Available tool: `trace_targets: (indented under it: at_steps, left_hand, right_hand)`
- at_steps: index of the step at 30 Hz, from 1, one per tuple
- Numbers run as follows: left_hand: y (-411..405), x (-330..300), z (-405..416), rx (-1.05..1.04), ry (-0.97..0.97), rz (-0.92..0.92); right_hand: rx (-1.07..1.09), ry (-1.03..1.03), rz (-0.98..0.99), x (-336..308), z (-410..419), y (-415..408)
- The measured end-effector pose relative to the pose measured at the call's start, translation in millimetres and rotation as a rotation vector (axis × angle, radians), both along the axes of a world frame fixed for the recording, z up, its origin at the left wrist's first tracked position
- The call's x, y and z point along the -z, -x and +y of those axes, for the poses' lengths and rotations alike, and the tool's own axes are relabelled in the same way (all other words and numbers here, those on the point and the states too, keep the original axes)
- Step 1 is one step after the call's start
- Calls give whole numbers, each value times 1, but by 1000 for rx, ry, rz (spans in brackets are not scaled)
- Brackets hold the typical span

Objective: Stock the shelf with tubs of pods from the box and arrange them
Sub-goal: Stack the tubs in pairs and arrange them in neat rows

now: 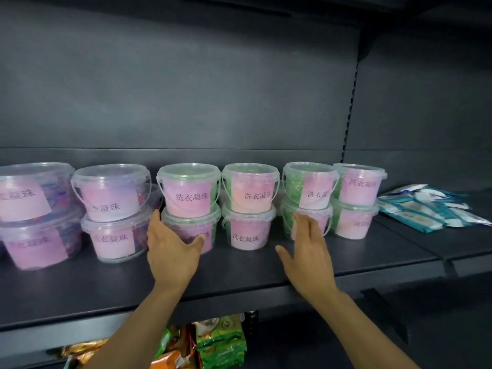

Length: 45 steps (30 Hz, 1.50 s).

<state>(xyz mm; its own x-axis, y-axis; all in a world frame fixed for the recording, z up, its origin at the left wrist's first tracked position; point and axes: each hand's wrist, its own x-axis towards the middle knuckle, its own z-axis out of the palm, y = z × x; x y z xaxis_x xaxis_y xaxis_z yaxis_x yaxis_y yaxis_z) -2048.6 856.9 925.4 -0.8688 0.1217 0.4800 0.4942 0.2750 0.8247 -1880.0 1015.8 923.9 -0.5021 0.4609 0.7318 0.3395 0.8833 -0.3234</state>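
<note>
Clear tubs of pods with pink labels stand in two-high stacks along the dark shelf [239, 272]. My left hand [170, 249] is open, its fingers and thumb spread round the left front of a lower tub [194, 225] in the third stack. Straight-fingered, my right hand [306, 249] touches the front of a lower green-filled tub [290, 219] in the fifth stack. Between them stands a stack of two tubs [249, 209]. Larger tubs [34, 214] are stacked at the far left. The box is not in view.
Flat blue and white packets [426, 209] lie on the shelf to the right of the tubs. Green and orange bags [221, 342] fill the shelf below. The shelf's front strip runs in front of the stacks.
</note>
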Motion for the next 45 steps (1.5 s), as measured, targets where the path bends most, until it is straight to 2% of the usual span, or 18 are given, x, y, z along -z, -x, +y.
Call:
trace_targets:
  at_steps: [3, 7, 10, 13, 16, 20, 25, 32, 37, 45]
  left_hand:
    - [-15, -4, -3, -109, 113, 152]
    - [-39, -4, 4, -207, 221, 447]
    - [-69, -9, 27, -143, 275, 646]
    - [-101, -13, 64, 2, 350, 719]
    - [-130, -9, 104, 113, 379, 648]
    - [-152, -7, 150, 216, 291, 477]
    - [-145, -11, 187, 101, 302, 310]
    - [-129, -8, 212, 103, 118, -13]
    - [-126, -10, 215, 97, 46, -57]
    - [-126, -9, 206, 53, 64, -74]
  right_hand:
    - [107, -139, -39, -5, 24, -24]
    - [169, -166, -39, -12, 59, -47]
    - [203, -137, -12, -19, 88, -63]
    - [208, -72, 13, -22, 120, -78]
    - [172, 42, 66, -23, 148, -88]
    - [86, 278, 96, -26, 179, -90]
    - [-61, 392, 18, -26, 195, -82]
    - [-165, 488, 24, -18, 200, -69]
    - [-124, 497, 42, -18, 201, -64]
    - [-149, 507, 48, -19, 198, -62]
